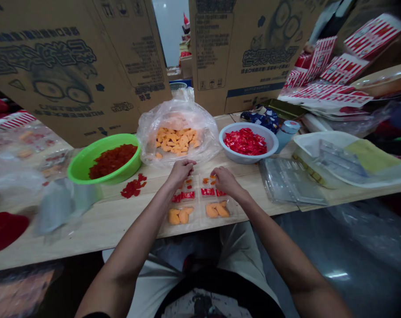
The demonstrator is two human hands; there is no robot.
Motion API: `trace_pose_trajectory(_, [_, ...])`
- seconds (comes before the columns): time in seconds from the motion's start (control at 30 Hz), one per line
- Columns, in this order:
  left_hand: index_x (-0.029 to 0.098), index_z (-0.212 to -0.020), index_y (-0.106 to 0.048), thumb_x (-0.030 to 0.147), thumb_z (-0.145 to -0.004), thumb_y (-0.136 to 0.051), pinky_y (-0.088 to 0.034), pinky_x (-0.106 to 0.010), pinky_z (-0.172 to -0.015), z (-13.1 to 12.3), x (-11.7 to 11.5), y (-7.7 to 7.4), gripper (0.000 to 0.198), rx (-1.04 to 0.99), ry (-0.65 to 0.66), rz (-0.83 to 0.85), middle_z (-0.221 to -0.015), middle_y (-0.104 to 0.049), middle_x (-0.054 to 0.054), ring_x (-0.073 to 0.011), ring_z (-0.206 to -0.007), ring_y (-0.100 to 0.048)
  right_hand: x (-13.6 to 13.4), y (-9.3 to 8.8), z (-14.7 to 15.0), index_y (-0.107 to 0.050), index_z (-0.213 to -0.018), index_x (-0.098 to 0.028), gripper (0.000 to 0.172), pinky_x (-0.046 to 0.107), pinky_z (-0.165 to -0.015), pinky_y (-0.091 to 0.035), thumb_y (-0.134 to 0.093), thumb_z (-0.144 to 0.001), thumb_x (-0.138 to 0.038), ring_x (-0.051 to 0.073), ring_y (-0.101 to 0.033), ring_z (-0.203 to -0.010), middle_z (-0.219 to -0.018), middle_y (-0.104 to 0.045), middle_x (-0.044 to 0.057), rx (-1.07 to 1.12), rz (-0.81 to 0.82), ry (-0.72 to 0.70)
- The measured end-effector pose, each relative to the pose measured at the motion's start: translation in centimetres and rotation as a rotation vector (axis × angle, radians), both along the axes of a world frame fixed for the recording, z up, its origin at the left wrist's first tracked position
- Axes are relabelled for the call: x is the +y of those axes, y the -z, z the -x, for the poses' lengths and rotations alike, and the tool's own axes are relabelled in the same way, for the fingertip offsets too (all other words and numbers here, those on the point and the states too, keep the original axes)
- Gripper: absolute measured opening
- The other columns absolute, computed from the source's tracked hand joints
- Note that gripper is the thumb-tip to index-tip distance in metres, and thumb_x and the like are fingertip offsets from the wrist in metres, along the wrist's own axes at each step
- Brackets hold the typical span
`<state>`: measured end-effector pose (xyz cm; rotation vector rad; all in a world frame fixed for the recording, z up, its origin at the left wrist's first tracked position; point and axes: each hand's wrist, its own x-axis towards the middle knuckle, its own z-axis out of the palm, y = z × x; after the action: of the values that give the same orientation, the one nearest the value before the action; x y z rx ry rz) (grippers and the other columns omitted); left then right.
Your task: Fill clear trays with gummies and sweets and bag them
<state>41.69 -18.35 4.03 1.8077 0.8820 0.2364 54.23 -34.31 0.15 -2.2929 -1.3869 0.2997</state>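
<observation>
Two clear plastic trays (200, 211) lie side by side in front of me, divided into compartments. Their near compartments hold orange shaped pieces (217, 209), the middle ones red wrapped packets (187, 194), the far ones small orange-red bits (206, 180). My left hand (182, 171) is over the far end of the left tray, fingertips pinched together. Over the far compartment of the right tray, my right hand (223, 179) has its fingers closed and pointing down. Whatever either hand holds is hidden or too small to make out.
A green bowl (74, 170) of dark red pieces stands left, beside a loose red pile (134, 186). Behind are a plastic bag (145, 132) of orange pieces and a pale blue bowl (274, 142) of red packets. Stacked clear trays (283, 181) and a white basin (379, 179) sit right; cardboard boxes (97, 26) rise behind.
</observation>
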Motion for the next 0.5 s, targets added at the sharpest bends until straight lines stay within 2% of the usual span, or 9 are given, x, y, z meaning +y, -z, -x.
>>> trace_pose_trajectory(0.1, [0.010, -0.108, -0.066, 0.025, -0.091, -0.047, -0.032, -0.018, -0.043, 3.5, -0.5, 0.0, 0.030, 0.030, -0.014, 0.020, -0.065, -0.058, 0.000, -0.0077, -0.047, -0.046, 0.9, -0.4, 1.3, -0.064, -0.111, -0.015, 0.037, 0.033, -0.083, -0.041, -0.054, -0.078, -0.002, 0.026, -0.057, -0.098, -0.105, -0.063, 0.014, -0.088, 0.081, -0.093])
trace_pose_trajectory(0.23, [0.013, -0.091, -0.072, 0.026, -0.089, -0.055, -0.043, -0.020, -0.054, 8.7, -0.7, 1.5, 0.022, 0.154, -0.003, -0.151, -0.068, -0.065, 0.000, -0.0098, -0.056, -0.055, 2.2, -0.6, 2.4, -0.063, -0.104, -0.012, 0.024, 0.039, -0.077, -0.039, -0.051, -0.084, -0.010, 0.032, -0.058, -0.095, -0.101, -0.062, 0.019, -0.319, 0.266, -0.172])
trace_pose_trajectory(0.3, [0.014, -0.087, -0.073, 0.020, -0.085, -0.060, -0.047, -0.021, -0.067, 11.2, 0.6, 1.9, 0.015, 0.207, -0.077, -0.247, -0.078, -0.070, -0.002, -0.0125, -0.070, -0.062, 2.8, -0.4, 2.6, -0.062, -0.101, -0.012, 0.020, 0.040, -0.078, -0.038, -0.050, -0.085, -0.012, 0.032, -0.058, -0.097, -0.101, -0.062, 0.019, -0.369, 0.303, -0.200])
trace_pose_trajectory(0.37, [0.014, -0.089, -0.073, 0.013, -0.082, -0.059, -0.047, -0.025, -0.078, 13.4, 2.8, 1.9, 0.016, 0.272, -0.170, -0.348, -0.089, -0.073, -0.006, -0.0167, -0.084, -0.065, 3.2, -0.2, 2.9, -0.060, -0.101, -0.012, 0.017, 0.041, -0.079, -0.037, -0.053, -0.086, -0.016, 0.032, -0.058, -0.098, -0.103, -0.062, 0.019, -0.372, 0.324, -0.220])
trace_pose_trajectory(0.43, [0.013, -0.091, -0.073, 0.011, -0.083, -0.055, -0.047, -0.029, -0.083, 15.2, 5.3, 1.6, 0.020, 0.343, -0.253, -0.426, -0.096, -0.074, -0.011, -0.0204, -0.092, -0.065, 3.4, 0.1, 3.2, -0.060, -0.102, -0.012, 0.018, 0.042, -0.080, -0.037, -0.057, -0.086, -0.021, 0.033, -0.058, -0.100, -0.105, -0.063, 0.019, -0.362, 0.338, -0.220])
trace_pose_trajectory(0.5, [0.013, -0.093, -0.073, 0.011, -0.085, -0.052, -0.047, -0.030, -0.082, 16.1, 7.8, 1.6, 0.023, 0.404, -0.294, -0.461, -0.095, -0.074, -0.014, -0.0221, -0.091, -0.066, 3.4, 0.4, 3.3, -0.060, -0.105, -0.013, 0.021, 0.043, -0.082, -0.038, -0.057, -0.086, -0.020, 0.033, -0.058, -0.102, -0.108, -0.063, 0.018, -0.336, 0.325, -0.213])
